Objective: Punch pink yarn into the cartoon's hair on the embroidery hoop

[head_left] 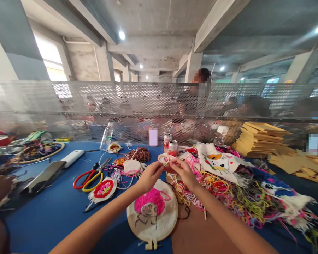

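Between both hands is a small round piece of white cloth (164, 158) with coloured stitching. My left hand (151, 176) pinches its left edge and my right hand (184, 173) its right edge, fingers closed. Just below them, an embroidery hoop (172, 215) lies with its screw clamp toward me. Its white cloth carries a patch of pink tufted yarn (148, 201) above a drawn figure. Left of my left hand are red- and yellow-handled scissors (91, 178), partly spread, and a round patch with red and pink yarn (104, 190).
Loose coloured yarn (235, 197) and a stitched white cloth (219, 160) heap up at right. Two drink cans (172, 147) and a bottle (106, 137) stand behind. A phone (43, 178) lies left, near another person's hand (0, 190). A perforated metal screen (137, 106) borders the table.
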Motion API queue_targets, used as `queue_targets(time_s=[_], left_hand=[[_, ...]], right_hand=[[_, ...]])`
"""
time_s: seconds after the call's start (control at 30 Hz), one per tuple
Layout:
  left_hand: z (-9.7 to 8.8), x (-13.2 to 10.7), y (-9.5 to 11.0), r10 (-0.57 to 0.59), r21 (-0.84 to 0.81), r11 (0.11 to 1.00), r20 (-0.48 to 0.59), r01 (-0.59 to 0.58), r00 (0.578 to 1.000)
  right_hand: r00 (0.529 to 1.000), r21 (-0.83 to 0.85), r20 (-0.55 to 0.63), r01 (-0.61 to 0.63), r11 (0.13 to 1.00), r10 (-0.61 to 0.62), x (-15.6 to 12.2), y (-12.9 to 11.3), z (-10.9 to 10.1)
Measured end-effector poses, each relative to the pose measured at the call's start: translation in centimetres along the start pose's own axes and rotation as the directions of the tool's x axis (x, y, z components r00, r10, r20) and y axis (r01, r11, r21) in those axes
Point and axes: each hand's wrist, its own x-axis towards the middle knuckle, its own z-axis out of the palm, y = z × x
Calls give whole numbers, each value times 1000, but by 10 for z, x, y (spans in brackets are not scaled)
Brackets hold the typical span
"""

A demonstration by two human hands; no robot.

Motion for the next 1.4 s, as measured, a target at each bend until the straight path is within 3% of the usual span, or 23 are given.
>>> queue_targets(time_s=[0.17, 0.27, 0.37, 0.6, 0.73, 1.07, 1.23, 1.4], left_hand=[[7, -7, -11, -15, 144, 990, 23, 12, 1000], [20, -26, -23, -59, 221, 975, 116, 32, 992], [29, -41, -31, -27, 315, 948, 199, -38, 980], [34, -53, -32, 7, 449, 884, 265, -131, 964], [36, -55, -33, 11, 411, 903, 273, -127, 962], [35, -58, -39, 109, 273, 950, 173, -154, 979], [36, -56, -33, 61, -4, 998, 35, -61, 998], [34, -55, -22, -32, -184, 983, -57, 21, 998]], right_hand=[[999, -29, 21, -38, 999, 38, -5, 21, -2], [994, -31, 30, -105, 994, 106, -21, 47, -2], [987, -41, 39, -155, 987, 157, -33, 63, 0], [981, -161, 116, -138, 977, 158, -45, 64, 4], [985, -227, 92, -120, 967, 144, -48, 65, 5], [983, -207, 113, -119, 971, 145, -50, 68, 5], [985, -232, 113, -101, 967, 130, -52, 67, 7], [985, -183, 115, -107, 977, 130, -51, 62, 10]])
